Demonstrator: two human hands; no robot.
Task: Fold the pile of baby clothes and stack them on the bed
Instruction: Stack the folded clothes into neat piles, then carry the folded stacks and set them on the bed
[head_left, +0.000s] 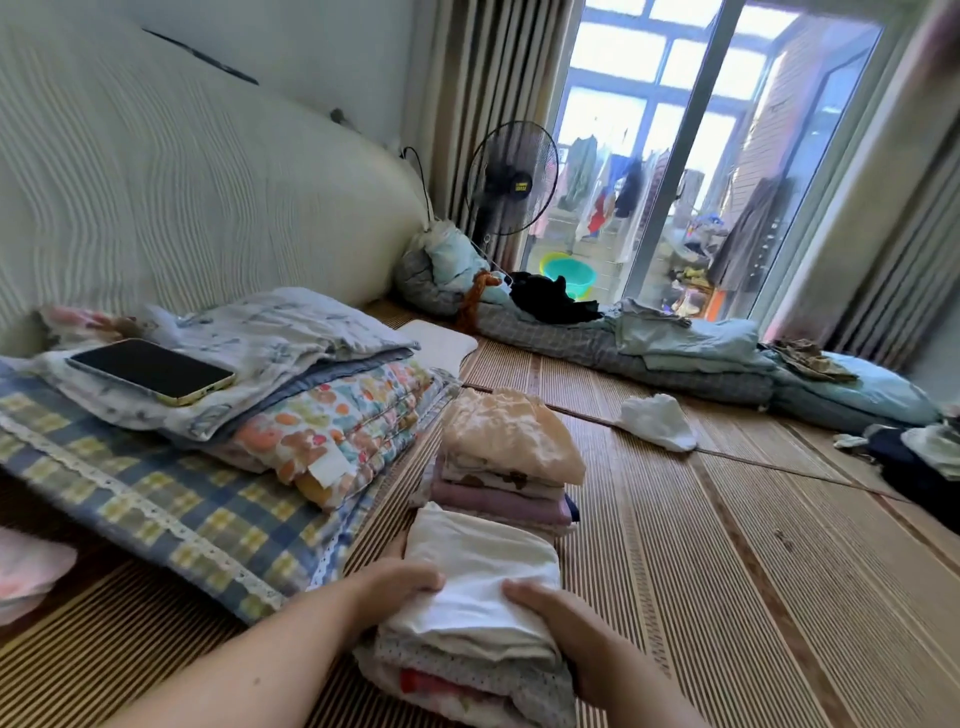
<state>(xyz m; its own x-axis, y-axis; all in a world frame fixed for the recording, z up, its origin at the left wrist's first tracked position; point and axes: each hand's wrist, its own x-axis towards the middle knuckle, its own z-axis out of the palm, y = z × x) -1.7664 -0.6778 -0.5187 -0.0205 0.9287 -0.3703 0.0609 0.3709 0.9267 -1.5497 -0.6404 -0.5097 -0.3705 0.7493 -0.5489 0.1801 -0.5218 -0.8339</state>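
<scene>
On the mat (727, 571), left hand (400, 582) and right hand (563, 621) clasp the stack (478, 603).

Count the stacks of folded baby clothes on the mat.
2. Near stack, held between left hand and right hand; far stack right behind it, beside the quilts.

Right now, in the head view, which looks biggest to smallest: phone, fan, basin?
Largest: phone and fan, about alike. The phone is nearer the camera, so I won't rank them.
Smallest: basin, partly hidden.

Open mat (727, 561) right (folded stack (506, 457) ahead)
</scene>
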